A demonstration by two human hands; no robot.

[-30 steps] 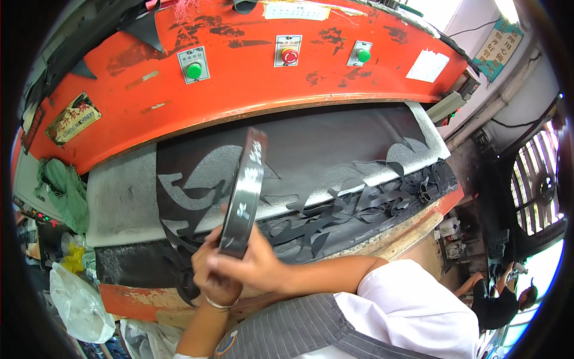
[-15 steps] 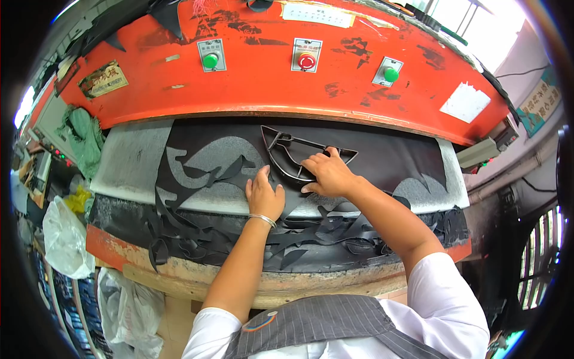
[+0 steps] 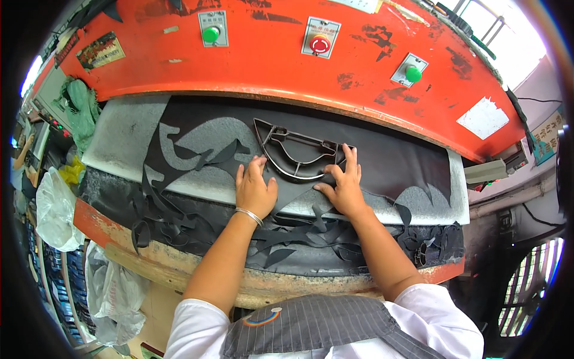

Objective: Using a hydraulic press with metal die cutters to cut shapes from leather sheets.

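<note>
A curved metal cutting die (image 3: 297, 154) lies flat on a black sheet of material (image 3: 382, 158) spread over the grey press bed (image 3: 116, 143). My left hand (image 3: 254, 190), with a silver bracelet on the wrist, presses on the sheet with its fingertips at the die's left edge. My right hand (image 3: 341, 185) has its fingers spread against the die's right lower edge. Neither hand grips the die. Cut-out holes show in the sheet to the left of the die.
The orange press head (image 3: 287, 66) hangs just above the bed, with two green buttons (image 3: 210, 34) and a red button (image 3: 320, 44). Black offcut strips (image 3: 287, 236) pile along the front edge. Plastic bags (image 3: 54, 206) hang at the left.
A second ago both hands held the die upright on edge near my body. It has since been laid flat on the black sheet and slid slightly, both hands now resting at its edges.
</note>
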